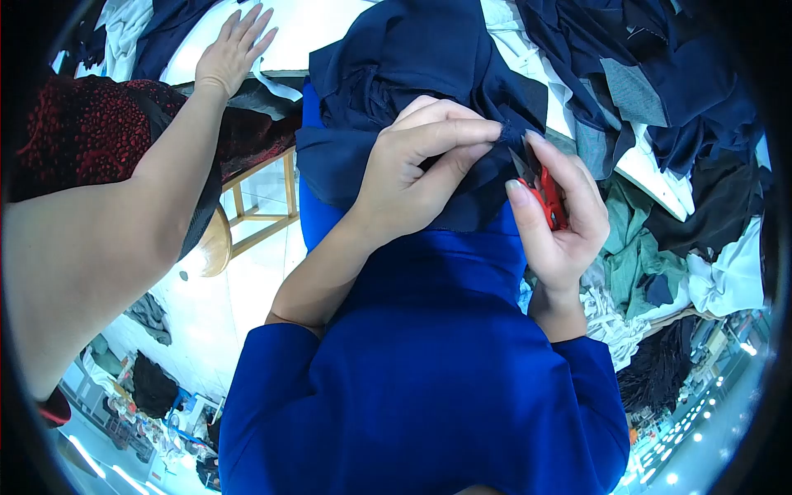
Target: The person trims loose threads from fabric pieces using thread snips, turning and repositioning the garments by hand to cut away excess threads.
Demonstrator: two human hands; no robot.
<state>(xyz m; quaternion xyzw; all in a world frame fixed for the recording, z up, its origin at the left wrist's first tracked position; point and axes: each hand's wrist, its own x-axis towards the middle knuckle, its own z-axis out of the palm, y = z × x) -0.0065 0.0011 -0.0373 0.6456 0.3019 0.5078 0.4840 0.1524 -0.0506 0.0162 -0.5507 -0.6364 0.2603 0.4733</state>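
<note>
Dark navy cloth (404,58) lies bunched over the table edge and my lap. My left hand (425,161) pinches a small gathered bit of it between thumb and fingertips. Just to the right, my right hand (565,194) holds small red-handled scissors (549,198), with their blades pointing up and left towards the pinched cloth. The right index fingertip is close to that cloth; whether it touches cannot be made out.
Another person's bare arm (177,165) reaches in from the left, the hand flat on the white table (305,33). A wooden stool (216,243) stands below. Dark garments (660,66) and green cloth (631,239) are heaped at the right.
</note>
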